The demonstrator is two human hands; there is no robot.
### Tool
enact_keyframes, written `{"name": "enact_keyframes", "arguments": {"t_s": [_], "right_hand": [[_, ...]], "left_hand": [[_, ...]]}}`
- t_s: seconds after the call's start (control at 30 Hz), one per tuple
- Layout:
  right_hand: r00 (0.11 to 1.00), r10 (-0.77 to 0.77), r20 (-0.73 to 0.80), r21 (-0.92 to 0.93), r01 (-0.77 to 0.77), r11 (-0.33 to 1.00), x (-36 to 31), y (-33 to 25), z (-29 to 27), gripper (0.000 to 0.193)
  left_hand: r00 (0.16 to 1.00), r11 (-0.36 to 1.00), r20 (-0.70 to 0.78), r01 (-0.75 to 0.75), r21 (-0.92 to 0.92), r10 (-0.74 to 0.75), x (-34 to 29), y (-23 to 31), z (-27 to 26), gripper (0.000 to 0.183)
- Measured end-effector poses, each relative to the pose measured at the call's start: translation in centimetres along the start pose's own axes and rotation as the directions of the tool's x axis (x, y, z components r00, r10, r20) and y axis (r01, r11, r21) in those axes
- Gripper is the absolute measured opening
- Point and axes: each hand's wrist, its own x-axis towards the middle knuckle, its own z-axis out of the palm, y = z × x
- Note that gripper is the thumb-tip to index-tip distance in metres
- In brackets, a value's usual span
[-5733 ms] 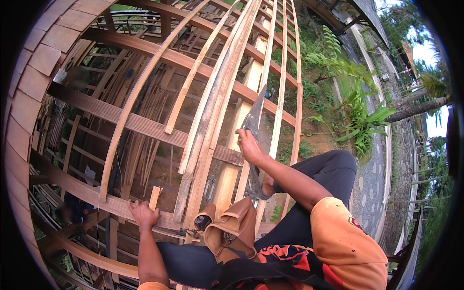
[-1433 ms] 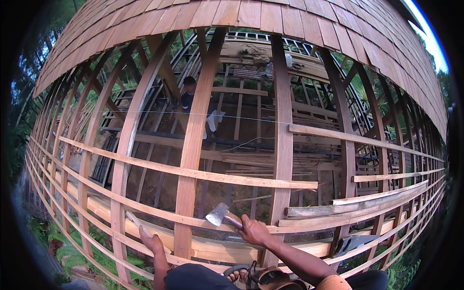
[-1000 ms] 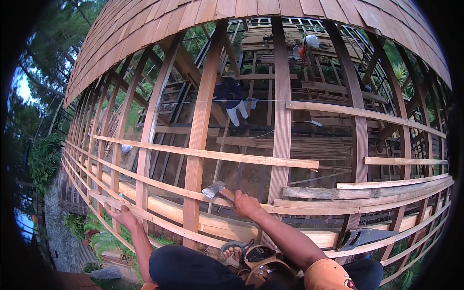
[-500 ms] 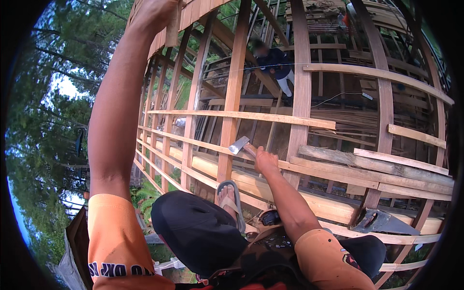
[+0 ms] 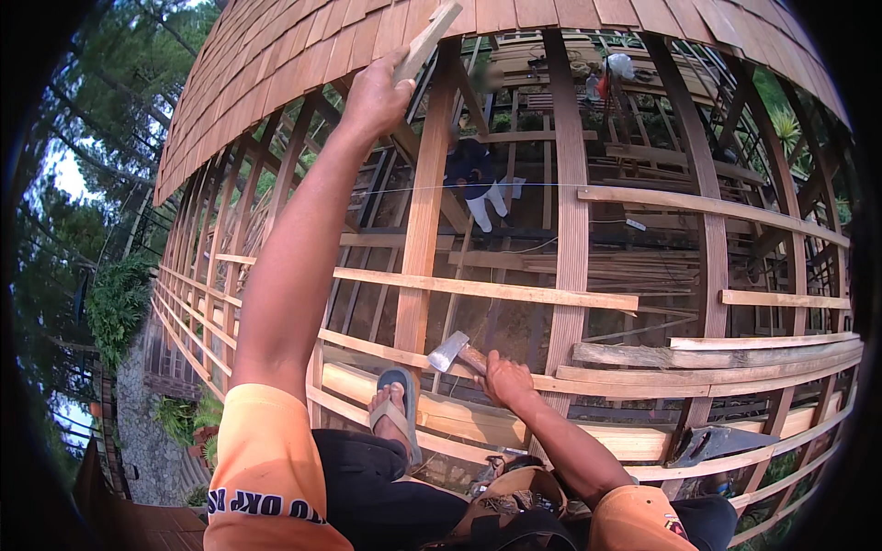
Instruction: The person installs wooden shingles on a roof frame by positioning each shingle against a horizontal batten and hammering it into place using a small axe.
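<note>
Your right hand (image 5: 507, 378) grips the hatchet (image 5: 450, 351) by its handle (image 5: 474, 360) over the frame (image 5: 571, 184); likely head-heavy, hold low. Your left hand (image 5: 378, 96) grips a stick (image 5: 428, 40) before the shingles (image 5: 276, 55): likely light, stiff, best held mid-length.

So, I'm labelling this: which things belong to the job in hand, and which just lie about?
Likely job:
- hatchet, in the right hand
- wood piece, in the left hand
- perhaps handsaw, unheld

Seemingly lying about:
- white bundle
- wood strips below

Outdoor building site: wooden shingles (image 5: 303, 55) above bare rafters (image 5: 571, 138), crosswise battens (image 5: 505, 291), loose timber (image 5: 634, 270) below.
</note>
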Motion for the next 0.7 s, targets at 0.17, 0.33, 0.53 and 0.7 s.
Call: {"name": "enact_keyframes", "arguments": {"t_s": [0.17,0.33,0.53,0.7], "right_hand": [[0.999,-0.012,-0.05,-0.074,0.008,0.997,-0.9,-0.9,-0.8,0.047],[0.999,0.05,-0.019,-0.1,-0.052,0.994,-0.9,-1.1,-0.4,0.05],[0.998,0.051,-0.036,-0.124,-0.055,0.991,-0.7,-1.6,-0.1,0.047],[0.996,0.065,-0.067,-0.141,-0.074,0.987,-0.7,-2.0,-0.9,0.043]], "left_hand": [[0.992,0.993,-0.111,0.053,-0.103,-0.064,-0.5,-8.8,-1.1,0.056],[0.991,0.992,-0.053,0.124,-0.016,-0.125,3.8,-16.0,-2.6,0.055],[1.0,0.996,0.016,0.018,0.093,-0.02,12.9,-19.9,-1.0,0.05],[0.983,0.987,0.112,-0.141,-0.076,0.149,19.6,-20.1,3.4,0.045]]}}
